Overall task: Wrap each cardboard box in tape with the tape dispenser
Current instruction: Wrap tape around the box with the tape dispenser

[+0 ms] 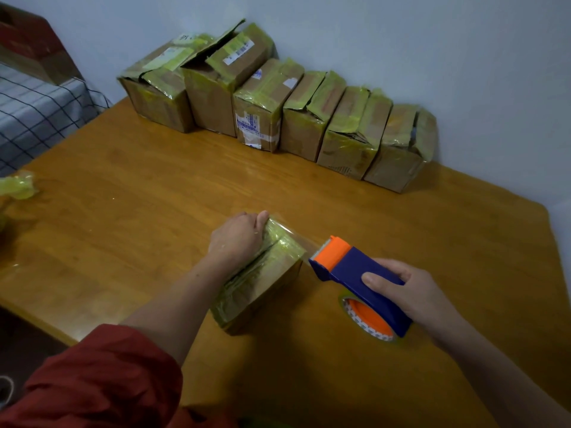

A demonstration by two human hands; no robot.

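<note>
A small cardboard box (265, 281) covered in yellowish tape lies on the wooden table (139, 211) in front of me. My left hand (236, 237) rests on its far top end, fingers curled over the edge. My right hand (414, 290) grips the blue and orange tape dispenser (355, 273) just right of the box. A strip of clear tape (301, 239) stretches from the dispenser's orange head to the box's far corner. The tape roll (367, 319) hangs under the dispenser near the table.
Several taped cardboard boxes (272, 103) stand in a row along the white wall at the back. A crumpled wad of yellowish tape (18, 186) lies at the table's left edge. A checked cloth (34, 115) covers furniture to the left.
</note>
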